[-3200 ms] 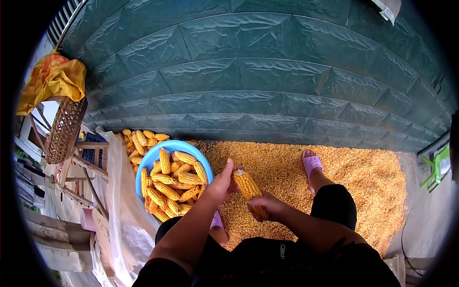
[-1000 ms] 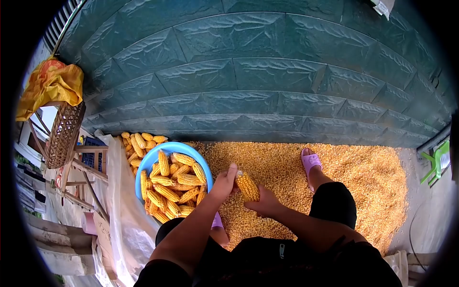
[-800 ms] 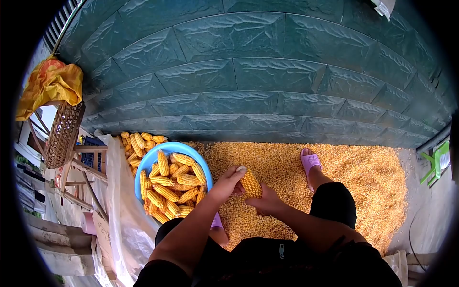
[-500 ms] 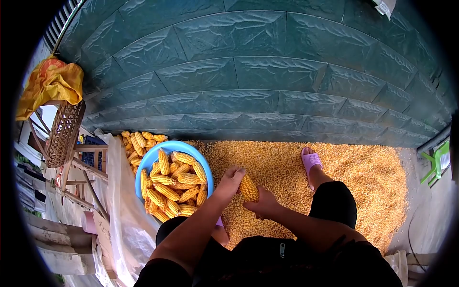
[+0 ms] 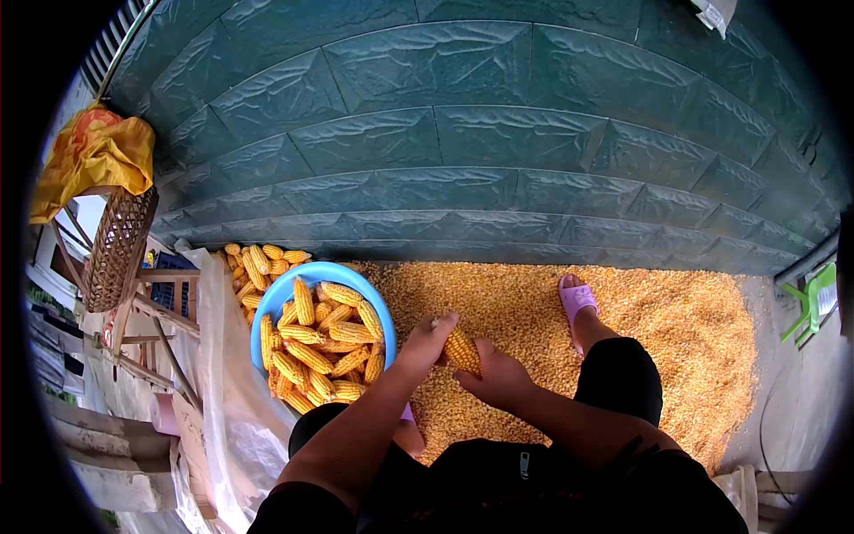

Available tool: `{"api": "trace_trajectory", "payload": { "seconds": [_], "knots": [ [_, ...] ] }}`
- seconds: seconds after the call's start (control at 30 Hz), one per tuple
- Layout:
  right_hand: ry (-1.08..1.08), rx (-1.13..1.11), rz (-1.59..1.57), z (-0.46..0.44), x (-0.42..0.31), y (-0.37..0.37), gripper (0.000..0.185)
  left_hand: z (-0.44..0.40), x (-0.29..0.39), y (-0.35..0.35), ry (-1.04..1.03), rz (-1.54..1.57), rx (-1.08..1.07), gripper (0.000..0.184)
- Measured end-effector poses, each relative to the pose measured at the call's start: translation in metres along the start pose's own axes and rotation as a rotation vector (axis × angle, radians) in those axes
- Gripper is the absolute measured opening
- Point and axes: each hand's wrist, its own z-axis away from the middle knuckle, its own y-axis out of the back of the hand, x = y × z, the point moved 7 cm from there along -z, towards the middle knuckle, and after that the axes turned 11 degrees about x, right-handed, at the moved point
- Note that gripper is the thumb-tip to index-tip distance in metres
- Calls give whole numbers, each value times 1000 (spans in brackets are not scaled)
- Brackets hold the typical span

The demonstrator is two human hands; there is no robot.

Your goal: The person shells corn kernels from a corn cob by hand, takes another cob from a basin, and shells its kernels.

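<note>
Between my two hands is a yellow corn cob (image 5: 462, 352), tilted, with its kernels showing in the middle. My left hand (image 5: 428, 340) is closed around its upper left end, thumb on top. At the lower right end, my right hand (image 5: 495, 374) grips the cob, its thumb lying along the near side. Parts of both ends are hidden by the fingers. Below the hands spreads a thick layer of loose corn kernels (image 5: 516, 303). Left of my left hand stands a blue basin (image 5: 389, 325) full of whole corn cobs (image 5: 311, 356).
More cobs (image 5: 258, 260) are heaped behind the basin by the green tiled wall (image 5: 480, 133). My feet in pink sandals (image 5: 578, 298) are among the kernels. Plastic sheeting (image 5: 233, 392), a wooden frame and a woven basket (image 5: 122, 254) are at left; a green chair (image 5: 809, 303) stands right.
My right hand has shifted slightly on the cob, its thumb now lower along it. The left thumb has moved a little. Both hands still hold the cob.
</note>
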Motion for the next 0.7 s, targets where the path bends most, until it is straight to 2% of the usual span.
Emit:
{"api": "trace_trajectory", "payload": {
  "seconds": [0.1, 0.17, 0.27, 0.4, 0.47, 0.6, 0.7],
  "knots": [
    [23, 20, 9, 0, 4, -4, 55, -1, 2, 4, -95, -96, 72, 61],
    [28, 15, -6, 0, 4, -5, 55, 4, 15, 7, -276, -145, 70, 53],
    [17, -4, -50, -2, 1, -2, 56, -6, 15, 14, -387, -194, 113, 51],
    [-43, -23, -147, -5, 2, 1, 58, 3, 23, 13, -293, -120, 74, 52],
    [-64, -25, -204, -5, 0, 5, 58, -1, 15, 12, -192, 16, 47, 53],
    [-40, -16, -338, -8, 6, -2, 58, 1, 21, 6, -187, 261, -91, 52],
    [-44, -12, -247, -7, 5, 2, 60, 1, 18, 4, -104, 406, -103, 52]
  ]
}}
